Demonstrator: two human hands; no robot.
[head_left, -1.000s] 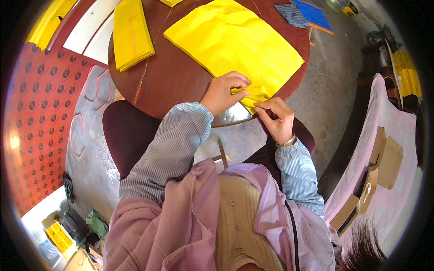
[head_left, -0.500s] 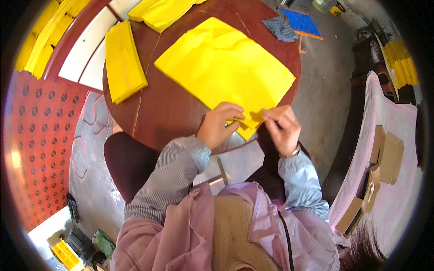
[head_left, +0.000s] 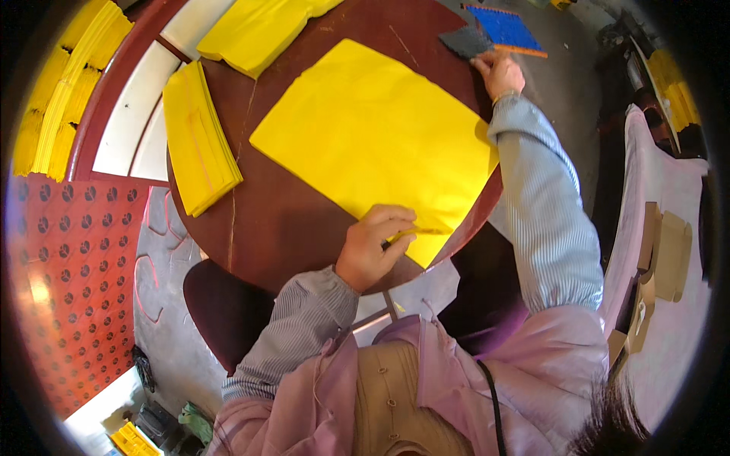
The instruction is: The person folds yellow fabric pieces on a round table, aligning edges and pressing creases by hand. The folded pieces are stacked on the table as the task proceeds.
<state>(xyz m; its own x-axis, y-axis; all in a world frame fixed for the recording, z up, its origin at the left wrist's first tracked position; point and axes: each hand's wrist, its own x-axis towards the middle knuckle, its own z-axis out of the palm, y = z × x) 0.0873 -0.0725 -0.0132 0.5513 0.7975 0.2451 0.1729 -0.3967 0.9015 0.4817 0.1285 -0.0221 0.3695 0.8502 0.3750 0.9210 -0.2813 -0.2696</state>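
Note:
A large yellow sheet [head_left: 372, 137], apparently thin fabric or paper and possibly several layers, lies flat and slanted on the round brown table. My left hand [head_left: 374, 249] is closed on its near edge, thumb and fingers pinching a small raised fold. The near corner of the sheet sticks out past the fold, close to the table's rim. My right arm stretches along the right side to the far right of the table. There my right hand [head_left: 502, 74] has its fingers curled together against a dark grey cloth [head_left: 465, 42]. Whether the fingertips grip the cloth cannot be made out.
A folded yellow stack [head_left: 199, 140] lies left on the table [head_left: 296, 220], with another yellow pile [head_left: 262, 34] behind it. Beyond the right rim stands a blue-topped stand [head_left: 506, 30] with orange edging. Opened cardboard boxes [head_left: 669, 258] lie on a pale cloth-covered surface at right.
My right hand has left the sheet's near corner and reached far right to the cloth. My left hand stays at the fold. The view has shifted slightly.

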